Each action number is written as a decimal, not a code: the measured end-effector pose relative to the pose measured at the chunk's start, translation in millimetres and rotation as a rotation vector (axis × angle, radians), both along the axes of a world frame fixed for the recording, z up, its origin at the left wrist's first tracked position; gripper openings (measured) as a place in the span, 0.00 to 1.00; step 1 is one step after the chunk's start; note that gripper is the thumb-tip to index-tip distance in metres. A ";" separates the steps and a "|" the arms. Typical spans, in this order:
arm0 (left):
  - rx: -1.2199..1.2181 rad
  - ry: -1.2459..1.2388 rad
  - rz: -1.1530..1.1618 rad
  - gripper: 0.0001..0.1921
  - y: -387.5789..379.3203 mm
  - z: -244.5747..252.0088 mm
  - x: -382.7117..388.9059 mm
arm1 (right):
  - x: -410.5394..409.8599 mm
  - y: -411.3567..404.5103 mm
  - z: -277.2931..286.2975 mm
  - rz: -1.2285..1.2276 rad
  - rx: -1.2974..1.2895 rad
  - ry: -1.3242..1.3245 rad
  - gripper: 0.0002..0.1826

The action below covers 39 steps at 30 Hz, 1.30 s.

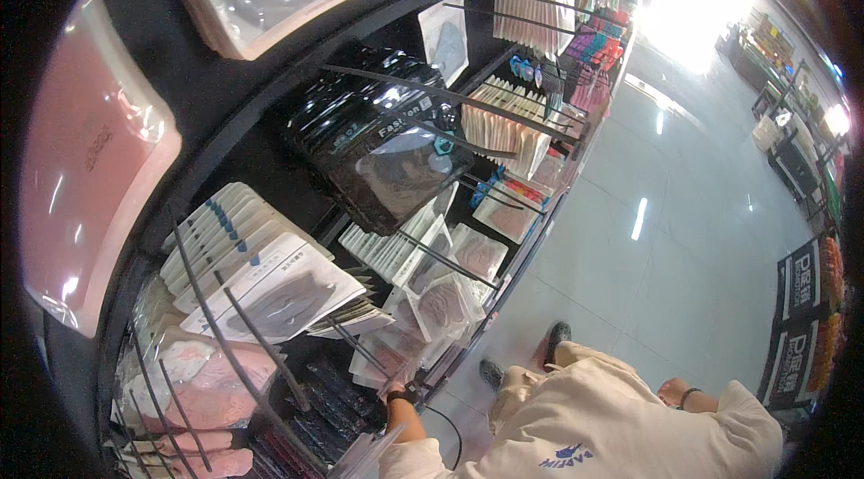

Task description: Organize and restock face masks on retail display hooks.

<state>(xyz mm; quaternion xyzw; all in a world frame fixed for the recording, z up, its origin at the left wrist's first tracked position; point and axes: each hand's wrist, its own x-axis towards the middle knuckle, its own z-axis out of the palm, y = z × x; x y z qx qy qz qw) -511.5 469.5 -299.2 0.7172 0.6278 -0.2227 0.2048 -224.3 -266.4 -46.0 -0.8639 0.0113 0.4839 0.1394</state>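
Note:
My left hand (397, 387), with a dark band at the wrist, reaches down to the lower edge of the display rack. It is at the clear packets of pinkish goods (385, 361); whether its fingers grip one is hidden. Beside it stand rows of dark packaged goods (337, 391) on the bottom shelf. My right hand (672, 392) hangs at my right side, away from the rack, with a thin dark band on the wrist. Its fingers look curled, and nothing shows in it, though the palm is out of sight.
Metal display hooks (236, 330) jut out from the rack, carrying white packets (283, 297) and black bags (398, 142). Pink bagged garments (202, 378) hang lower left. Tiled floor (607, 243) runs alongside. Printed black boxes (800, 317) stand at the right.

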 end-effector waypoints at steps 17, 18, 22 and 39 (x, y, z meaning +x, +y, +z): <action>0.592 -0.067 0.285 0.12 -90.7 66.5 -38.0 | 22.9 -22.9 -70.0 -0.003 0.236 0.207 0.14; 0.694 -0.196 0.498 0.15 -92.1 70.5 -61.7 | 28.6 -12.8 -77.9 0.011 0.301 0.245 0.15; 0.806 -0.351 0.460 0.14 -131.5 92.7 -78.8 | 47.0 -13.7 -117.4 -0.384 0.252 0.380 0.13; 0.742 -0.900 0.787 0.12 -237.2 142.9 -50.8 | 47.7 -28.5 -152.9 0.943 0.311 -0.112 0.12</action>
